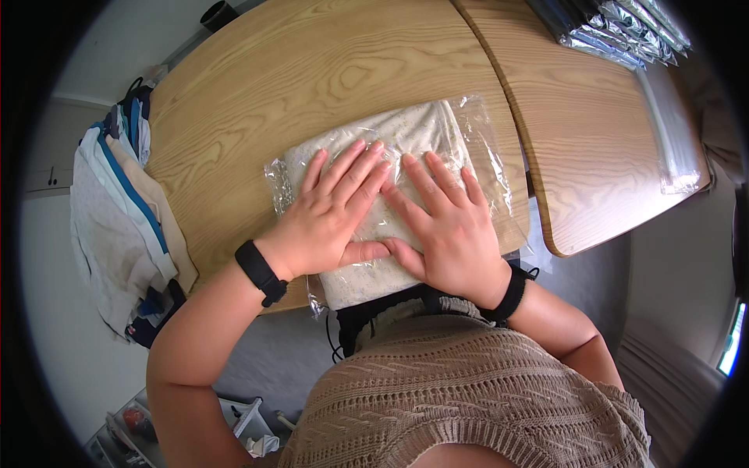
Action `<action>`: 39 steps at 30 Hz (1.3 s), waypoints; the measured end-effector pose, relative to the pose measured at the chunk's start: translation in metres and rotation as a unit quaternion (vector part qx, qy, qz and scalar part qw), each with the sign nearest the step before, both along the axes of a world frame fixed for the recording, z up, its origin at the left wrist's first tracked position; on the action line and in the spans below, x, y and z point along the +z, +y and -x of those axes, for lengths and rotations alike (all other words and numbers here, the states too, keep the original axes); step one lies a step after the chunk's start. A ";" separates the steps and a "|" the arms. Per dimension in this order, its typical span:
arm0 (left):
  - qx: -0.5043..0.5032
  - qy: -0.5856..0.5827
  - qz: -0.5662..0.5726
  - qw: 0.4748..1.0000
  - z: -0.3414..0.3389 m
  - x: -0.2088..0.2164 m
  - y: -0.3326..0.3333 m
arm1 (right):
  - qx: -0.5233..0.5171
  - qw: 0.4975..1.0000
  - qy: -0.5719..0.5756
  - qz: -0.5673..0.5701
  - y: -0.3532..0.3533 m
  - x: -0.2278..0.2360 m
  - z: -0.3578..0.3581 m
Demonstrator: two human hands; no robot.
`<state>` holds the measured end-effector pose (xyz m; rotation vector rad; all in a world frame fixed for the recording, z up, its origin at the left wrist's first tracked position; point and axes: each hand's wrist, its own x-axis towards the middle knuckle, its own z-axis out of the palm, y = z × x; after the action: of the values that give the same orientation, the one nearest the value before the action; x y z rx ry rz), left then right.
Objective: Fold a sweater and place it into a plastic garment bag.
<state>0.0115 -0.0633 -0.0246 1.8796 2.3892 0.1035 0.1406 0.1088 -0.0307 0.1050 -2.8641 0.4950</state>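
A folded cream garment with a faint speckled pattern lies inside a clear plastic bag at the table's near edge. Both my hands rest flat on top of it, thumbs meeting at the tips. My left hand covers the left half, its fingers stretched out and spread. On the right half, my right hand presses down, fingers likewise apart. Loose crinkled plastic sticks out past the cloth on the left and right sides. The garment's middle is partly hidden beneath my palms.
A wooden table carries the package; a second wooden table adjoins it on the right. Silvery plastic-wrapped packages are stacked at the far right, with clear bags nearer. Several garments hang over the left edge.
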 end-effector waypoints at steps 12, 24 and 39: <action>0.053 -0.260 -0.160 0.951 0.010 0.035 -0.015 | 0.142 0.986 -0.027 0.087 0.027 0.035 -0.035; 0.497 -0.483 -0.294 0.658 -0.019 -0.007 -0.082 | 0.059 0.997 0.029 0.049 0.028 0.011 -0.064; 0.347 -0.656 -0.313 0.593 -0.049 0.014 -0.039 | -0.188 0.962 0.177 0.091 0.028 -0.008 -0.036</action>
<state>0.0604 -0.1023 -0.0108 0.2256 1.6559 1.7908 0.1766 0.1368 -0.0382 -0.3421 -2.3947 0.5866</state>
